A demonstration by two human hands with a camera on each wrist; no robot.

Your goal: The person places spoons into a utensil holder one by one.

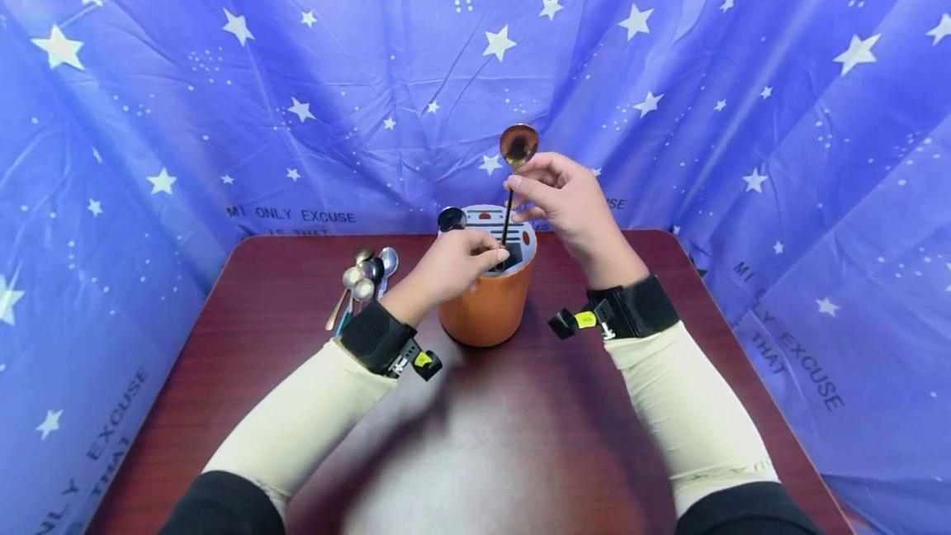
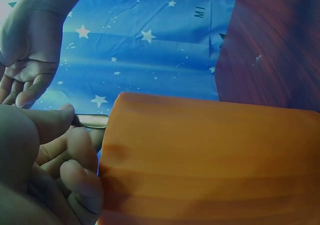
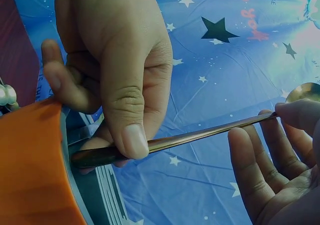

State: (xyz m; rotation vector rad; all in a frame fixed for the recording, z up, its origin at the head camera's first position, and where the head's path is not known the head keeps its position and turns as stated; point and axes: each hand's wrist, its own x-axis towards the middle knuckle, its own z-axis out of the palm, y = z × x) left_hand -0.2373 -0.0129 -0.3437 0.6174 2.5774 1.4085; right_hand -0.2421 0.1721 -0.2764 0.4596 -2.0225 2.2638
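A long-handled copper-gold spoon (image 1: pixel 518 143) stands nearly upright, bowl up, over an orange utensil holder (image 1: pixel 483 312) with a slotted pale top. My right hand (image 1: pixel 568 201) pinches its handle just below the bowl. Lower down, my left hand (image 1: pixel 451 264) pinches the handle near its end, between thumb and fingers. In the right wrist view the wide handle end (image 3: pixel 95 156) sits at the holder's opening; how deep it goes I cannot tell. A dark round spoon bowl (image 1: pixel 451 219) sticks up at the holder's left rim, partly behind my left hand.
Several spoons (image 1: pixel 362 275), silver and gold with handles of various colours, lie bunched on the dark red table (image 1: pixel 297 271), left of the holder. A blue curtain with white stars (image 1: pixel 416 64) hangs behind the table and along its sides.
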